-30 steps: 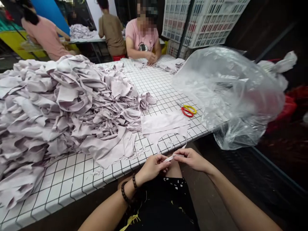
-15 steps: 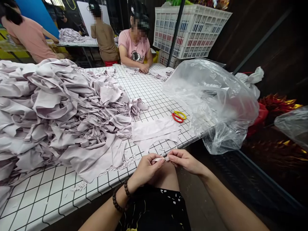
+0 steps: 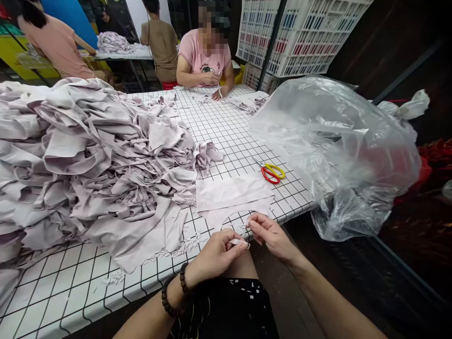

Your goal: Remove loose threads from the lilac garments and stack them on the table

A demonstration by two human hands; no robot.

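My left hand [image 3: 215,254] pinches a small pale fabric strip [image 3: 237,242] just off the table's near edge, above my lap. My right hand [image 3: 270,233] hovers beside it with thumb and fingertips pressed together at the strip's end; what they grip is too small to see. Just beyond my hands a flat stack of pale lilac cut pieces [image 3: 231,193] lies on the white gridded table [image 3: 77,287]. Red-and-yellow scissors [image 3: 270,171] rest a little farther right. Tiny fabric snippets are scattered along the table edge.
A big heap of lilac fabric scraps [image 3: 88,155] fills the table's left half. A large clear plastic bag [image 3: 339,146] bulges at the right edge. A person in a pink shirt [image 3: 205,56] works at the far end; two others sit behind. White crates [image 3: 300,33] stand stacked at the back.
My hands have drawn slightly apart, the right lifting up and away from the left, which keeps the strip. The person at the far end has raised a hand.
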